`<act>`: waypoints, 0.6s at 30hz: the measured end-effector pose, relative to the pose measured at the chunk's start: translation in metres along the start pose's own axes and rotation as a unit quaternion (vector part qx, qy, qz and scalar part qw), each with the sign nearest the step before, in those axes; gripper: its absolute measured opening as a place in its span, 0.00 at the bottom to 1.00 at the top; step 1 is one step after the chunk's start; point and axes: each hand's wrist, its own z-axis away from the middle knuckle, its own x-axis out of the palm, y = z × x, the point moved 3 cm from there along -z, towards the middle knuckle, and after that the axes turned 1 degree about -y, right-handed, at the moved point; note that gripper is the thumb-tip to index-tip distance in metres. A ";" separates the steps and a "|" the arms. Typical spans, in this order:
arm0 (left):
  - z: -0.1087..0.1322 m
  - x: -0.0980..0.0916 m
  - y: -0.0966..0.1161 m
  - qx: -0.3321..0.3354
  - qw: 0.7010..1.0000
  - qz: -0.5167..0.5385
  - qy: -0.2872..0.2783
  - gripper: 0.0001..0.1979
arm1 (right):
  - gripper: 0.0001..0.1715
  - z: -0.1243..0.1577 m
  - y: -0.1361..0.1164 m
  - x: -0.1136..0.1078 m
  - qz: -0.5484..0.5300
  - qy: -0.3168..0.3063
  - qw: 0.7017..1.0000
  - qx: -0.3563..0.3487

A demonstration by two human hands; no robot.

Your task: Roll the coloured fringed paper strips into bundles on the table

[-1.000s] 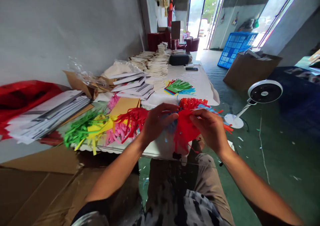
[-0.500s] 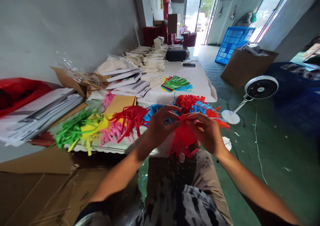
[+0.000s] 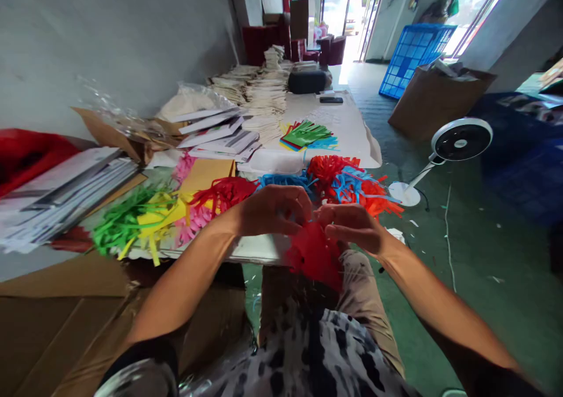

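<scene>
A red fringed paper piece [image 3: 314, 256] hangs over my lap, just off the table's near edge. My left hand [image 3: 275, 210] pinches its top with curled fingers. My right hand [image 3: 352, 228] grips the same piece from the right, fingers closed. The two hands almost touch. Just behind them on the white table [image 3: 347, 133] lie red and blue fringed bundles [image 3: 347, 186]. To the left lie more cut fringes in red [image 3: 224, 193], pink, yellow and green [image 3: 125, 224].
Stacks of white sheets [image 3: 61, 194] and paper piles [image 3: 264, 95] line the wall side of the table. A flat green and blue fringe stack [image 3: 308, 134] lies mid-table. Cardboard [image 3: 65, 321] sits at lower left. A floor fan [image 3: 457, 145], a cardboard box [image 3: 433, 101] and a blue crate [image 3: 417, 57] stand on the green floor at right.
Both hands dropped towards my lap and closed together on the red piece, which now hangs lower and bunched. The view tilted down.
</scene>
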 end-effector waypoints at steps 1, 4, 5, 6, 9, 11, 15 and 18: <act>0.000 -0.001 -0.004 -0.011 1.000 0.023 -0.010 0.11 | 0.16 0.000 0.003 0.000 -0.008 0.000 1.000 -0.001; -0.002 -0.001 -0.011 -0.021 0.995 0.097 -0.008 0.13 | 0.14 -0.001 0.006 0.002 -0.045 0.024 0.999 0.017; -0.002 -0.001 -0.012 -0.024 0.993 0.113 -0.001 0.15 | 0.15 -0.001 0.007 0.003 -0.064 0.034 0.997 0.027; -0.002 -0.001 -0.011 -0.027 0.992 0.121 0.004 0.15 | 0.17 -0.002 0.007 0.006 -0.081 0.040 0.995 0.034; -0.003 0.000 -0.009 -0.040 0.992 0.119 0.009 0.16 | 0.24 -0.004 0.011 0.014 -0.111 0.033 0.991 0.061; -0.002 0.000 -0.008 -0.034 0.990 0.134 0.007 0.17 | 0.22 -0.004 0.014 0.018 -0.122 0.025 0.988 0.091; -0.001 -0.001 -0.026 -0.023 0.966 0.256 -0.013 0.21 | 0.19 0.001 0.013 0.013 -0.126 0.043 0.983 0.123; -0.002 0.007 -0.053 -0.050 0.930 0.354 -0.081 0.31 | 0.17 0.003 0.009 0.005 -0.117 0.060 0.983 0.128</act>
